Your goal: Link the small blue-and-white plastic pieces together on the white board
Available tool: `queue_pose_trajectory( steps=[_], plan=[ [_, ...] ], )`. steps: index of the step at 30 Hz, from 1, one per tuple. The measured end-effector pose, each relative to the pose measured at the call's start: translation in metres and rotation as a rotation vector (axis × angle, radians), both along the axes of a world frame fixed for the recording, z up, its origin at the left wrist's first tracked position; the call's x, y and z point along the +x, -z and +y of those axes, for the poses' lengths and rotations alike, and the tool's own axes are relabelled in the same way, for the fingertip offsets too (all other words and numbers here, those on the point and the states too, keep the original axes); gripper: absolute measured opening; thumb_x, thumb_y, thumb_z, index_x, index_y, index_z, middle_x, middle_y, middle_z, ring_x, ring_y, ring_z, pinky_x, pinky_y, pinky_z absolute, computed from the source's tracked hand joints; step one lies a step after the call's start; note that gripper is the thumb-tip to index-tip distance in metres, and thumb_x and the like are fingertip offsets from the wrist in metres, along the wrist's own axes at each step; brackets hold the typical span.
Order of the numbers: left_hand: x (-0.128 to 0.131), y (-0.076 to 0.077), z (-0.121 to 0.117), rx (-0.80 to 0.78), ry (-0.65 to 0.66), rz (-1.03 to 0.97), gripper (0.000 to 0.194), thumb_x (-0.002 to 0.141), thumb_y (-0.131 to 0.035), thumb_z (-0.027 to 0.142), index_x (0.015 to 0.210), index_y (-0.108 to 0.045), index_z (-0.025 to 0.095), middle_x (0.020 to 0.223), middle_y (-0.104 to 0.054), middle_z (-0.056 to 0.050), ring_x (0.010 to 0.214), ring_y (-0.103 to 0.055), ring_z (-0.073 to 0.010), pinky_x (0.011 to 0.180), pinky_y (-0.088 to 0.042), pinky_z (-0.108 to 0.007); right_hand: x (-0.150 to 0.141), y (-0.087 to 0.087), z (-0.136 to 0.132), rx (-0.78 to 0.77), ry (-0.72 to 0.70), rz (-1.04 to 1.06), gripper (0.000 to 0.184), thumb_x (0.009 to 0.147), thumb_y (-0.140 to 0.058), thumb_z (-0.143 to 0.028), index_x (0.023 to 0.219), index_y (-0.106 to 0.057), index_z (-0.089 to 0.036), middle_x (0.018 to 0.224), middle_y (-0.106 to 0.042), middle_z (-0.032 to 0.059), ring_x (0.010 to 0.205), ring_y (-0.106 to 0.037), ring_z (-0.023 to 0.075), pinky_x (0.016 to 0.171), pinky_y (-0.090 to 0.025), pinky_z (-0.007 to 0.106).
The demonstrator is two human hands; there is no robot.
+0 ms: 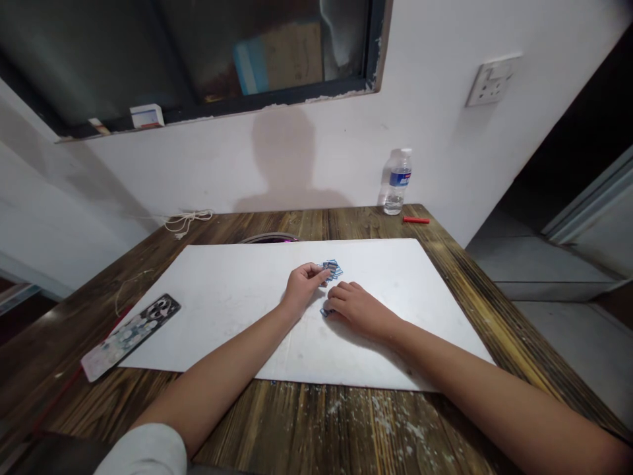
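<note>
My left hand (302, 285) pinches a fanned bunch of small flat blue-and-white pieces (333, 268) above the middle of a white board (232, 297). They look like little cards, too small to read. Just to the right and nearer to me, my right hand (361, 309) is curled low over the board, palm down. At its fingertips shows another small blue-edged piece (325, 311), partly covered by the fingers. The two hands are close together but apart.
The board lies on a dark wooden table (316, 429) with white crumbs along its front. A phone in a patterned case (131, 336) overlaps the board's left side. Behind stand a water bottle (398, 181), a red stick-like object (416, 220) and a white cord (185, 221).
</note>
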State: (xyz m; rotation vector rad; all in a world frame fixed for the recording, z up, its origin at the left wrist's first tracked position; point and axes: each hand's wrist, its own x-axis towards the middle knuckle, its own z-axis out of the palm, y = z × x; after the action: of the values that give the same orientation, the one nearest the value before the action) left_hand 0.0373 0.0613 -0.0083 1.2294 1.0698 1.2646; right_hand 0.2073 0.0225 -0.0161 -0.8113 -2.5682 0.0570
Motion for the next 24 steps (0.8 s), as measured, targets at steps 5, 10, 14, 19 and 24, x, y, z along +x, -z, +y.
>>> queue_pose_trajectory(
  steps=[5,10,14,19,24],
  plan=[
    [0.0,-0.002,-0.002,-0.005,-0.001,0.004,0.034,0.06,-0.086,0.043,0.067,-0.064,0.017,0.062,-0.063,0.0,0.058,-0.058,-0.0118,0.061,-0.045,-0.025,0.0,0.002,0.0,0.108,0.009,0.013,0.016,0.096,-0.054,-0.021,0.09,-0.068,-0.016,0.086,-0.065,0.0073,0.083,-0.053,0.0191,0.074,-0.034,0.033],
    [0.0,-0.005,-0.003,0.008,0.009,0.016,0.032,0.063,-0.084,0.042,0.066,-0.065,0.016,0.06,-0.063,0.0,0.058,-0.057,-0.0112,0.063,-0.045,-0.025,0.003,0.005,0.002,0.171,0.037,0.092,0.012,0.09,-0.056,-0.013,0.085,-0.066,-0.016,0.078,-0.064,0.006,0.075,-0.053,0.0178,0.068,-0.034,0.032],
    [-0.001,-0.006,-0.004,0.002,0.008,0.02,0.032,0.064,-0.083,0.043,0.066,-0.065,0.016,0.06,-0.063,-0.001,0.058,-0.057,-0.0122,0.061,-0.045,-0.025,0.005,0.008,0.004,0.187,0.036,0.26,0.015,0.087,-0.054,-0.009,0.088,-0.066,-0.017,0.076,-0.067,0.0052,0.071,-0.057,0.0163,0.067,-0.04,0.03],
    [-0.002,-0.007,-0.005,-0.006,0.005,0.003,0.031,0.062,-0.084,0.041,0.063,-0.065,0.016,0.058,-0.062,0.0,0.058,-0.056,-0.0118,0.061,-0.045,-0.025,0.006,0.006,0.004,0.303,0.061,0.506,0.016,0.089,-0.054,-0.009,0.093,-0.065,-0.02,0.078,-0.071,0.0044,0.071,-0.063,0.0158,0.067,-0.048,0.029],
    [-0.003,-0.006,-0.002,-0.06,0.017,-0.013,0.032,0.058,-0.086,0.04,0.061,-0.066,0.016,0.06,-0.063,-0.001,0.058,-0.057,-0.012,0.061,-0.047,-0.026,0.01,0.001,0.004,0.364,0.22,0.647,0.016,0.089,-0.056,-0.009,0.094,-0.065,-0.021,0.079,-0.072,0.0042,0.072,-0.067,0.017,0.066,-0.052,0.03]
  ],
)
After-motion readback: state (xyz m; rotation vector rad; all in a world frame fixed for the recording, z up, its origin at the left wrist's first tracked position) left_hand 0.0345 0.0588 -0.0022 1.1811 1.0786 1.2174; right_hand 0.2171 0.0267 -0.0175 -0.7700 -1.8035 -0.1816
